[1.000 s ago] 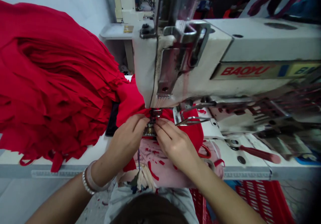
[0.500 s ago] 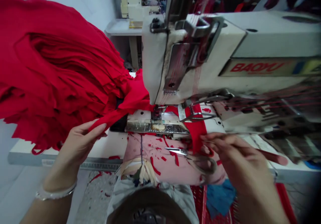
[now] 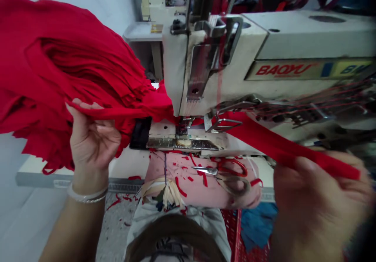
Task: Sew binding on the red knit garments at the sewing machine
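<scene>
Though the blurry right hand looks shut on the red fabric strip, I can't tell if the half-open left hand grips the red cloth pile.

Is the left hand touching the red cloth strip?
Touching. The head view shows the red cloth strip pressed against the fingers of the left hand.

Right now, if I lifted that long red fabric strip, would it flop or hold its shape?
Probably floppy: the red fabric strip looks thin, and the red cloth bundle beside it hangs in soft folds. Likely light, too.
</scene>
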Tool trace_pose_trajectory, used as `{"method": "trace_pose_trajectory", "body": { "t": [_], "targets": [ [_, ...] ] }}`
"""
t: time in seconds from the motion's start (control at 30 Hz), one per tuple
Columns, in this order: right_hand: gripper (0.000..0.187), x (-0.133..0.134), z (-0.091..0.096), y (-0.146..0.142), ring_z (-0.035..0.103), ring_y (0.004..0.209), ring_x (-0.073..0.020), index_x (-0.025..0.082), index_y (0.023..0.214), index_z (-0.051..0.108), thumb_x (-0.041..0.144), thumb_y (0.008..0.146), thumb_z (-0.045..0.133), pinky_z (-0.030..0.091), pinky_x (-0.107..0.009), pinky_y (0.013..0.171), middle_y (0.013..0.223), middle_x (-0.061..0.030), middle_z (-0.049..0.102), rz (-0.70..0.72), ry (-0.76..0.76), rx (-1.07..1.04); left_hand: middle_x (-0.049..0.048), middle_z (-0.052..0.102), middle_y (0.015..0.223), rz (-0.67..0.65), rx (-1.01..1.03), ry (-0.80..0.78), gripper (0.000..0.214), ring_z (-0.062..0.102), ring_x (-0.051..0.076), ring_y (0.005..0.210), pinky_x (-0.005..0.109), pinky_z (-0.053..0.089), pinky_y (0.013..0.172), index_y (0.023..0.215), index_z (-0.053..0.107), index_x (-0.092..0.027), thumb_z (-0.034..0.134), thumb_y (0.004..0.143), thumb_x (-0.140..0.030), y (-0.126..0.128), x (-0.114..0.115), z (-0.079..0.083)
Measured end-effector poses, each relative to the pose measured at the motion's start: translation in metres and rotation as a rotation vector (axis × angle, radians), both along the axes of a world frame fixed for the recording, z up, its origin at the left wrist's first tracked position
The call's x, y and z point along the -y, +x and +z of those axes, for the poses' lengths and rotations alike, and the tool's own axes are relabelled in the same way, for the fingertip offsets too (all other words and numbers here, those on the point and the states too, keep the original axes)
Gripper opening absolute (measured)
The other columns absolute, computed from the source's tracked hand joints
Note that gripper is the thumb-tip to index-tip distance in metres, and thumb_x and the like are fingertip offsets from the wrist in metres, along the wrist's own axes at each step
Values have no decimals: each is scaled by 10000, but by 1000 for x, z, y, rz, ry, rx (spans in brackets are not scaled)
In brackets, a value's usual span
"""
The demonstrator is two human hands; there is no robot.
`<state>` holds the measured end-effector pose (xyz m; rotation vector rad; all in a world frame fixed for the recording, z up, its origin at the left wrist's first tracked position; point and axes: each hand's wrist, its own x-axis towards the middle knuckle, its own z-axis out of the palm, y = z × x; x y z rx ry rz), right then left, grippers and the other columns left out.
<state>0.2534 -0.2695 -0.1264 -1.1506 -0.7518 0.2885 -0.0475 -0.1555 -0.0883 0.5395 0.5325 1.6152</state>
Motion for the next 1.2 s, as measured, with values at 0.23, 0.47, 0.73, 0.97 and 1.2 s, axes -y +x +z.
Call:
{"method": "trace_pose_trajectory", "body": {
  "t": [0.23,0.47,0.73,0.97,1.2],
  "targets": [
    [166,-50,-24,-49,536,830,-193,131,966,670,99,923,512,455,-321,688,902,-95,654,300,59,1547,28,707,961,-251,-1195,692,134,646,137,887,258,553,794,931,736,-200,633,910,-283,63,7,-19],
    [307,-41,-30,-32,553,970,-255,51,1186,625,177,910,573,466,-383,759,1104,-189,655,162,-112,1657,117,634,1146,153,-2163,1194,302,563,224,997,328,508,763,1218,619,-116,459,962,-132,53,23,-52],
    [227,-42,-36,-44,582,999,-246,72,1098,644,84,882,576,505,-391,833,1093,-162,683,195,-17,1535,102,621,1131,179,-2330,1041,410,560,270,934,378,457,688,1319,582,-219,540,916,-151,51,34,-44],
    [295,-42,-38,-63,622,1025,-224,117,1170,624,82,891,532,539,-405,915,1104,-137,693,199,-67,1184,137,607,1185,126,-2280,1053,374,551,238,1001,357,476,790,1302,557,-76,471,943,-139,58,39,-49],
    [297,-40,-40,-67,555,1080,-263,73,1165,661,120,902,532,513,-424,884,1171,-150,688,148,-114,1474,136,612,1247,123,-2231,1059,364,556,233,1093,359,455,866,1275,582,-90,380,978,-144,60,37,-52]
  ]
}}
